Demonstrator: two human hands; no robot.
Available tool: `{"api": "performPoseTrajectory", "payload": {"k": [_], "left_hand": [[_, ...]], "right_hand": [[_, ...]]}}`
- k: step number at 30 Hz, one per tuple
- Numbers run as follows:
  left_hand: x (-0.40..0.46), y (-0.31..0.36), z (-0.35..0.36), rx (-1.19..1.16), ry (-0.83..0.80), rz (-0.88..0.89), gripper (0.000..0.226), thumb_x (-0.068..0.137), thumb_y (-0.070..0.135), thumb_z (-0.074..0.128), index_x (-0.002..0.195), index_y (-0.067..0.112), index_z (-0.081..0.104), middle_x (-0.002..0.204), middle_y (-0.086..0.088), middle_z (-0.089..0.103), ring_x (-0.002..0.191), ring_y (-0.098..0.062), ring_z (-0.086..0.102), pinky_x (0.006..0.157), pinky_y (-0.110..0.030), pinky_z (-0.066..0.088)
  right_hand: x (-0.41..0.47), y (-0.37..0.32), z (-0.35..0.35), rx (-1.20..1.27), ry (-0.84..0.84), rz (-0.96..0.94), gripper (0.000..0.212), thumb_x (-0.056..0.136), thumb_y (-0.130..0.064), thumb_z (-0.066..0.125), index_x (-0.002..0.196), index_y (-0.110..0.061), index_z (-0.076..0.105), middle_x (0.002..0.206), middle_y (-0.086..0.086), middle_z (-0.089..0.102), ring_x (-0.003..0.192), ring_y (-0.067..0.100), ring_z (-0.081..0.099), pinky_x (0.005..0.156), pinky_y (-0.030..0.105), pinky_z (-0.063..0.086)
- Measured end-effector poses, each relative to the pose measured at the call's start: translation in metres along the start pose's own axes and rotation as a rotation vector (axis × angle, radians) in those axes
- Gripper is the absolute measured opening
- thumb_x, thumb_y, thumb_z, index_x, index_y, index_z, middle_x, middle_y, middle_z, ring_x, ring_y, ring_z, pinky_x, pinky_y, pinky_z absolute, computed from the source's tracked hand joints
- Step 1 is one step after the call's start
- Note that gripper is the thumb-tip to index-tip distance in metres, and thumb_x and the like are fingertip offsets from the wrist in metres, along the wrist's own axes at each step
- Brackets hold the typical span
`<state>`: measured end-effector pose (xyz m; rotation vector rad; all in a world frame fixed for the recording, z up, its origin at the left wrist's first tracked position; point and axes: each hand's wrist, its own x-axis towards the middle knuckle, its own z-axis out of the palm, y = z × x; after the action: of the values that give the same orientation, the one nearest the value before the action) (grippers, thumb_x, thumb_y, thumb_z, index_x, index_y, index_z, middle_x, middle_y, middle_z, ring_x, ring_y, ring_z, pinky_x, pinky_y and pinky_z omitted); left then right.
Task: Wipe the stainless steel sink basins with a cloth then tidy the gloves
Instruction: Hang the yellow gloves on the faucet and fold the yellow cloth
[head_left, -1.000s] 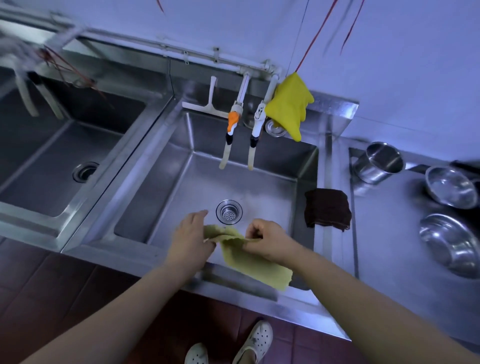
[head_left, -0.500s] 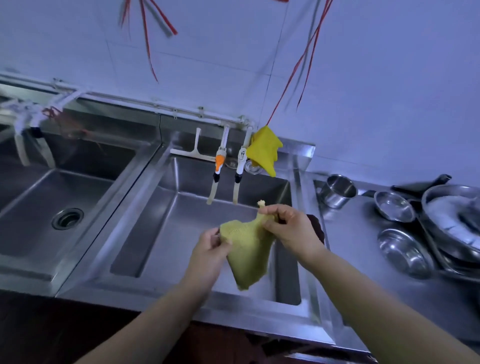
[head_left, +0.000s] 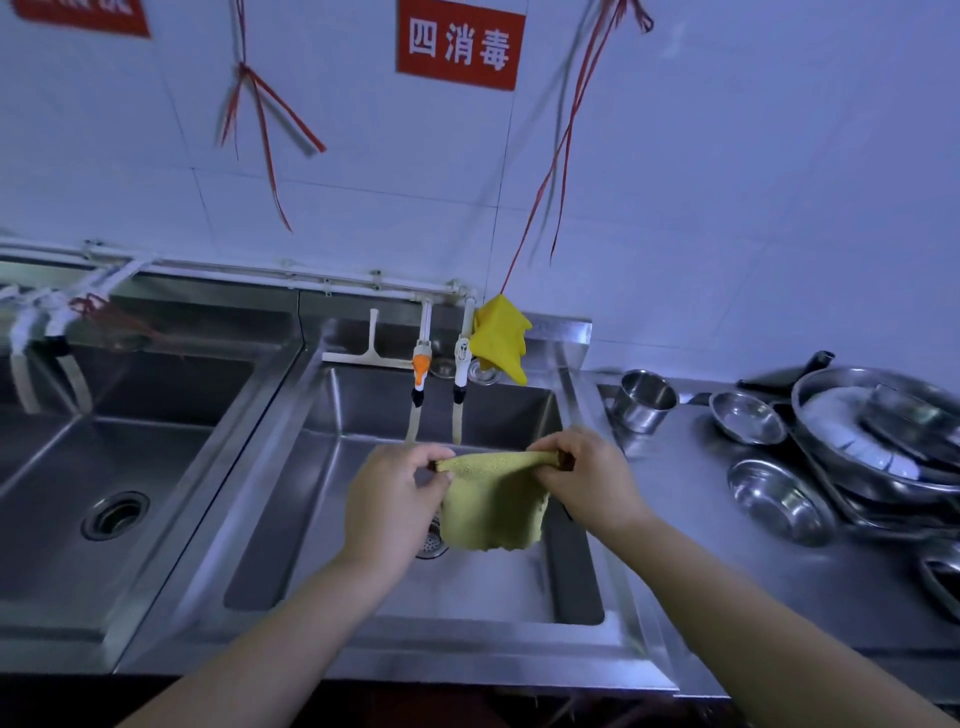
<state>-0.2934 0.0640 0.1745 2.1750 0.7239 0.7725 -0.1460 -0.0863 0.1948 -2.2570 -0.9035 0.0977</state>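
Stainless steel sink basin (head_left: 291, 525) under inspection: yellow-green cloth (head_left: 493, 506) hangs above it, top corners pinched by left hand (head_left: 392, 501) and right hand (head_left: 589, 480). Yellow gloves (head_left: 501, 340) hang behind (untidied). Risk: a slackened pinch drops the cloth onto the drain.

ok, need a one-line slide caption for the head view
Both hands, left and right, hold a yellow-green cloth stretched above the steel sink basin; a yellow glove hangs by the taps.

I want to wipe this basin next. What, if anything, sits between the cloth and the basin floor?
Nothing visible. The left hand and right hand hold the yellow-green cloth spread above the right sink basin, whose floor shows only its drain strainer.
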Motion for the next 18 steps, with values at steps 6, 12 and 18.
{"api": "performPoseTrajectory", "payload": {"k": [6, 12, 18], "left_hand": [[0.015, 0.014, -0.011, -0.124, -0.212, 0.122, 0.02, 0.086, 0.021, 0.063, 0.084, 0.039, 0.055, 0.087, 0.015, 0.062, 0.089, -0.009, 0.057, 0.076, -0.024, 0.043], [0.028, 0.025, 0.0, -0.077, -0.306, 0.184, 0.019, 0.082, 0.031, 0.066, 0.086, 0.045, 0.054, 0.079, 0.02, 0.06, 0.078, 0.003, 0.055, 0.064, -0.023, 0.044], [0.039, 0.001, 0.036, -0.023, -0.656, -0.101, 0.042, 0.059, 0.035, 0.076, 0.094, 0.03, 0.053, 0.089, 0.013, 0.061, 0.078, -0.008, 0.059, 0.068, -0.029, 0.048]], "right_hand": [[0.001, -0.009, -0.002, -0.292, -0.071, -0.185, 0.027, 0.071, -0.023, 0.068, 0.098, -0.023, 0.069, 0.11, -0.005, 0.054, 0.105, 0.017, 0.043, 0.092, 0.034, 0.041], [0.001, -0.018, 0.005, 0.108, -0.272, -0.105, 0.012, 0.079, -0.033, 0.069, 0.085, -0.035, 0.059, 0.077, -0.016, 0.06, 0.074, -0.006, 0.054, 0.066, 0.014, 0.042], [0.017, 0.022, -0.008, 0.264, -0.187, 0.109, 0.018, 0.081, -0.024, 0.07, 0.067, -0.027, 0.061, 0.057, -0.02, 0.058, 0.055, -0.006, 0.053, 0.049, 0.007, 0.04]]}}
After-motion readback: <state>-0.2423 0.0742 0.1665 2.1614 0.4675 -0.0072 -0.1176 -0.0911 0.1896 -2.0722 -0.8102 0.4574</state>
